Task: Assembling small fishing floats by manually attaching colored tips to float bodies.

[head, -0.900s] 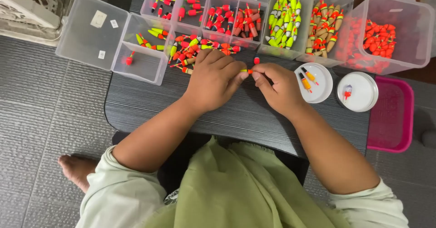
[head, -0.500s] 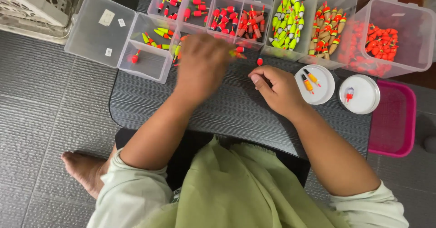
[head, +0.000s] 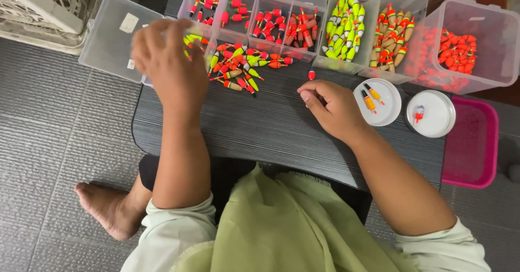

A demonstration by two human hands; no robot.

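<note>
Since 0.9 s ago the left hand [head: 168, 60] has been lifted away from the right hand [head: 333, 107] and carried toward the far left corner of the dark surface [head: 271, 136], where it is now held over the clear divided tray [head: 114, 36], with the loose pile of small fishing floats [head: 238, 69] just beside it. By this shift the 2 hands, earlier close together at the middle of the surface, are now set well apart, which suggests that 1 float has been sorted toward the left compartments. The left hand is seen from the back with fingers curled down and loosely bunched; whether anything is pinched under them cannot be told. The right hand is rested on the surface near its far edge, fingers drawn together at the tips, beside 1 small red float [head: 311, 75]; nothing is clearly seen in its pinch.
</note>
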